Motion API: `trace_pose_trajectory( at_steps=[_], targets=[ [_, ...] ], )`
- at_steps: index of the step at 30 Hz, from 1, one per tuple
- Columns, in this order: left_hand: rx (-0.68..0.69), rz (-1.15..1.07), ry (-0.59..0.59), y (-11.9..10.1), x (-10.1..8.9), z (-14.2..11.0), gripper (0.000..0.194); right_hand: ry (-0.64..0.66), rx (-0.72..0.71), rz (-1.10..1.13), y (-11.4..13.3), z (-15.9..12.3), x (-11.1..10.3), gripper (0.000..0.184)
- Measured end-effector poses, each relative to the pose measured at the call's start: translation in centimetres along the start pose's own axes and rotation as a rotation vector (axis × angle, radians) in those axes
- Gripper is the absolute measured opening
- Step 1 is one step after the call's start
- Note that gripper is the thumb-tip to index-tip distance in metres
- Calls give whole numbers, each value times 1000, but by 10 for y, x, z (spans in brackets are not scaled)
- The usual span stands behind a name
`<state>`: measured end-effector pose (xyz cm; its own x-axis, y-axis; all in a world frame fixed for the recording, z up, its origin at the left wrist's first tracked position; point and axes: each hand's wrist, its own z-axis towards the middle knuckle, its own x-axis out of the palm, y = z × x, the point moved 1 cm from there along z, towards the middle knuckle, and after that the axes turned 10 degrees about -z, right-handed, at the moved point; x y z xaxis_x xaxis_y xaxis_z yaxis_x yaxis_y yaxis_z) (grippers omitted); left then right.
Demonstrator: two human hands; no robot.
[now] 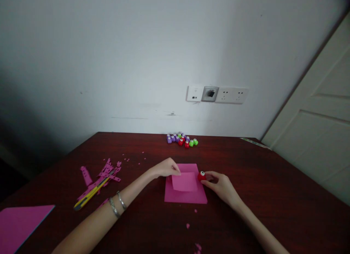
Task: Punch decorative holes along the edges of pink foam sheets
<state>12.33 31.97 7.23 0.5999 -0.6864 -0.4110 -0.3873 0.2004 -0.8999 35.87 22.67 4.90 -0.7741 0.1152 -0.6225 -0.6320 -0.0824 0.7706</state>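
Observation:
My left hand (166, 167) pinches the left edge of a small pink sheet of paper (185, 182), which is raised over a larger pink sheet (183, 198) on the table. In my right hand (221, 184), between thumb and fingers, is a small red craft punch (201, 176) with a round white top. The punch is at the right edge of the small sheet; whether the paper sits in its slot cannot be made out. Two bracelets circle my left wrist.
Several purple, green and red craft punches (181, 140) cluster near the wall. To the left lie pink paper scraps (108, 170) with a yellow utility knife (93, 193). A pink sheet stack (23, 225) rests at front left. Tiny paper cutouts (187, 226) dot the dark wooden table (232, 232).

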Motion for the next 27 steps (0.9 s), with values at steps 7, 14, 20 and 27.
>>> trace_pose_trajectory(
  at_steps=[7,14,20,27],
  targets=[
    [-102,-88,52,0,3,-3,30,-33,15,-62,0,-1,4,22],
    [-147,-93,37,-6,4,-5,27,-61,22,-120,5,-4,4,22],
    [-125,-134,41,-5,3,-5,26,-49,21,-137,5,-4,5,23],
    [-143,-153,51,-3,4,-3,25,-58,-15,-136,9,-6,7,21]
  ],
)
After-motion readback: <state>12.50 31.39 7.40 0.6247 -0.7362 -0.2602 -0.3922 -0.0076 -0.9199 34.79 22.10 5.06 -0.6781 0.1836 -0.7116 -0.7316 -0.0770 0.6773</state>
